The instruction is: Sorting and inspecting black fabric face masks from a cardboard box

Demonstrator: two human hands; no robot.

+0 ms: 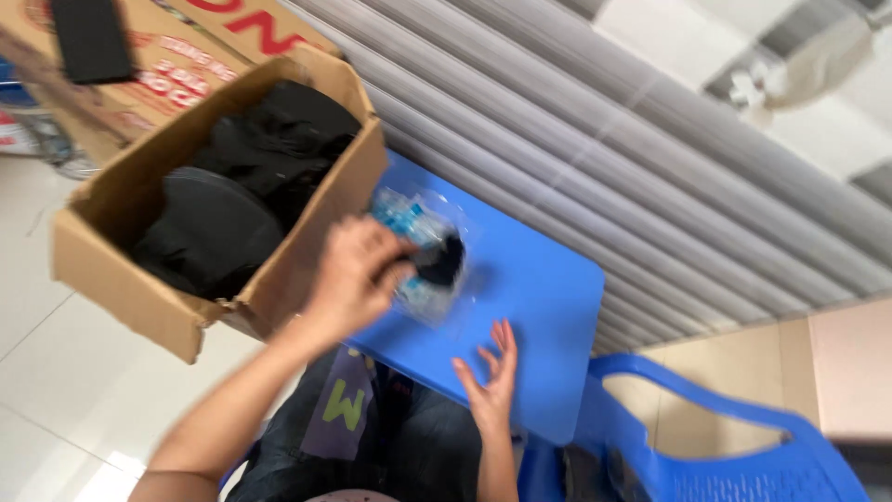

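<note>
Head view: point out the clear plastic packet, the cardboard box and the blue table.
clear plastic packet (420, 265), head view, on its dark middle part beside the left hand (353, 274).
cardboard box (121, 293), head view, on its near outer wall.
blue table (539, 307), head view, on the bare top.

Left hand (358, 270) raised, fingers (395, 274) curled closed, right hand (491, 376) open, fingers spread

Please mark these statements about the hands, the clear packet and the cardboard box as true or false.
1. The left hand grips a clear plastic packet over the blue table. True.
2. The right hand holds the packet too. False: it is open, empty, near the table's edge.
3. The cardboard box holds black items. True.
4. The chair is red. False: it is blue.
</note>
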